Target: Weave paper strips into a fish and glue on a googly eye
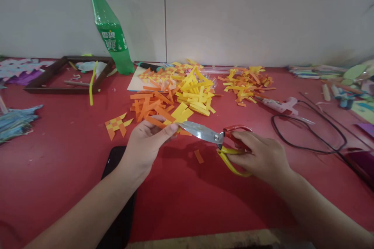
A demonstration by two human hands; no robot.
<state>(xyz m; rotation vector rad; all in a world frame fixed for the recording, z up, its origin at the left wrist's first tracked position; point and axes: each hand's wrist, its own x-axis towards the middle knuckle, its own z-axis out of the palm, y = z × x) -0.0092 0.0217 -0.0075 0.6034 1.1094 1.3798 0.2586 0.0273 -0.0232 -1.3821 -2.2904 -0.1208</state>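
Note:
My left hand [147,140] pinches a small bundle of orange and yellow paper strips [172,118] above the red table [58,163]. My right hand [260,155] grips scissors [210,134] with one red and one yellow handle; the blades point left and their tips meet the strips at my left fingertips. A cut orange scrap [199,156] lies on the table under the blades. Behind my hands sits a heap of orange and yellow strips [181,93]. A small woven orange-yellow piece [117,124] lies to the left.
A green bottle [112,31] leans against the wall. A dark wooden frame [68,74] lies far left, a black phone [117,194] under my left forearm. A second strip pile [248,81], a glue gun [280,105] and its black cable [306,136] lie right.

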